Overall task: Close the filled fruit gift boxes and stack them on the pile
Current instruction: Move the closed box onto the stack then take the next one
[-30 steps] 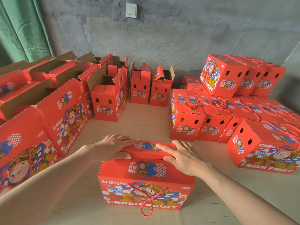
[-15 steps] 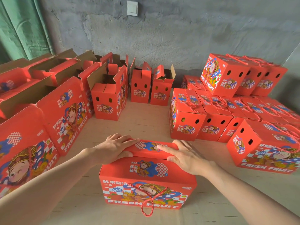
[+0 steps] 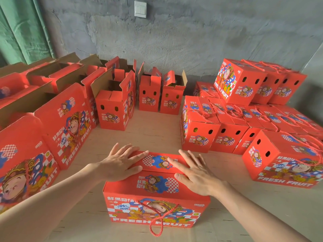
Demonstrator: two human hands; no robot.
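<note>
A red fruit gift box [image 3: 157, 203] printed "FRESH FRUIT" stands on the floor right in front of me, a red rope handle [image 3: 155, 222] hanging down its front. Its far top flap [image 3: 157, 160] lies folded over the near one. My left hand [image 3: 120, 163] presses flat on the flap's left end with straight fingers. My right hand [image 3: 194, 173] lies flat on the right end, fingers spread. The pile of closed boxes [image 3: 244, 123] stands to the right, several boxes wide, with a second layer [image 3: 253, 82] at the back.
Open boxes with raised flaps [image 3: 115, 103] line the left side and the back wall. One closed box [image 3: 286, 161] sits apart at the near right. A grey concrete wall with a white switch [image 3: 140, 9] and a green curtain [image 3: 21, 28] stand behind. Bare plywood floor [image 3: 157, 130] lies between the rows.
Both hands have flattened: the fingers that curled over the far flap now lie straight and spread on it. The flap sits lower on the box.
</note>
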